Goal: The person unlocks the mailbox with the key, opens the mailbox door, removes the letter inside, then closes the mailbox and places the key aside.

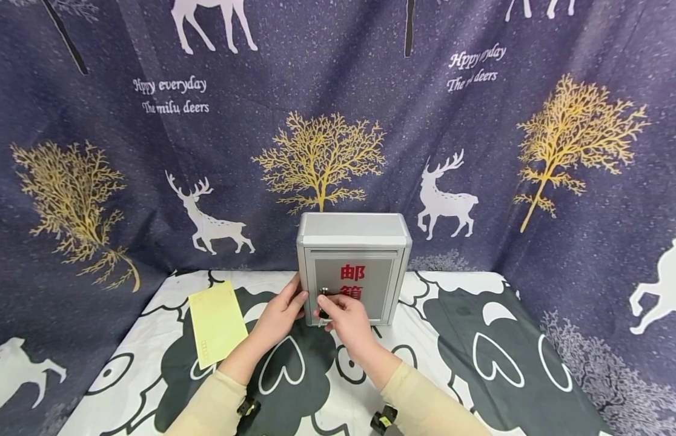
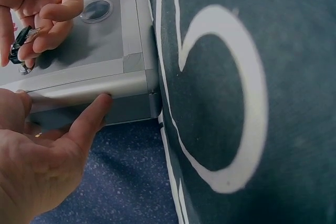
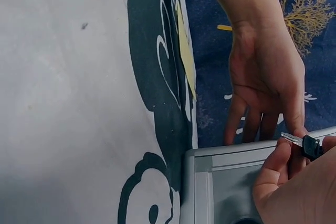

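A grey metal mailbox (image 1: 354, 227) with red characters on its front panel stands upright on the patterned cloth. My left hand (image 1: 278, 315) rests against its left side, with the fingers mostly straight along the edge in the left wrist view. At the lock on the left part of the door, my right hand (image 1: 346, 318) pinches a black-headed key (image 3: 311, 148) between thumb and fingers. The key's metal blade juts out from the fingers in the right wrist view. Whether another key sits in the lock (image 1: 324, 291) is hard to tell, as the fingers cover much of it.
A yellow envelope (image 1: 218, 324) lies on the cloth left of the left forearm. Behind the mailbox hangs a dark blue curtain (image 1: 338, 91) with deer and golden trees. The black-and-white cloth (image 1: 469, 339) extends to the right of the mailbox.
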Demonstrator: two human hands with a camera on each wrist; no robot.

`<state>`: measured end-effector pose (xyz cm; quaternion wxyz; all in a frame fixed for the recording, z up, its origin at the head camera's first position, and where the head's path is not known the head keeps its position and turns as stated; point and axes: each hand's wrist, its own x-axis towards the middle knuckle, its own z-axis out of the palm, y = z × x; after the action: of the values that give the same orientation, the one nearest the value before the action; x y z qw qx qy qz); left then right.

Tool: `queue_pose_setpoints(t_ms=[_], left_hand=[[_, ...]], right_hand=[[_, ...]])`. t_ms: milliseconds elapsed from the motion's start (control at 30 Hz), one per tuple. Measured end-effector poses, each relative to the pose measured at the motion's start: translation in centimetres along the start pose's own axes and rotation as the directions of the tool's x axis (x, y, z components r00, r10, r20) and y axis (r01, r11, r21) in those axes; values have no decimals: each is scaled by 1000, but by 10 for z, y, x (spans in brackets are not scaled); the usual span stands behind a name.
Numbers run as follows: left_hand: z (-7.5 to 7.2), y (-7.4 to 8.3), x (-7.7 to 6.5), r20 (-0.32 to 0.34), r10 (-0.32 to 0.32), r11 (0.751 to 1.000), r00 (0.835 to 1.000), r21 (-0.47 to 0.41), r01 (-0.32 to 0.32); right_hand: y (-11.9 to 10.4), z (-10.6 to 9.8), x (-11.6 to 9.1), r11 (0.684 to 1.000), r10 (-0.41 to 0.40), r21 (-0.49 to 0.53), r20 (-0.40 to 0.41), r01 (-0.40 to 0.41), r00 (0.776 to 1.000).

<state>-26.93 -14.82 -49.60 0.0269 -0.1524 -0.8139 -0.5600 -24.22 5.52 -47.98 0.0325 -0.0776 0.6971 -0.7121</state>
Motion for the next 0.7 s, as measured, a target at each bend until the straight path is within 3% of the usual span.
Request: queue_pose_setpoints(t_ms=[700], left_hand=[[0,1,0,1,-19,1000,1000,19,19]], right_hand=[[-6,2,0,999,31,-42,-82,-34,996]])
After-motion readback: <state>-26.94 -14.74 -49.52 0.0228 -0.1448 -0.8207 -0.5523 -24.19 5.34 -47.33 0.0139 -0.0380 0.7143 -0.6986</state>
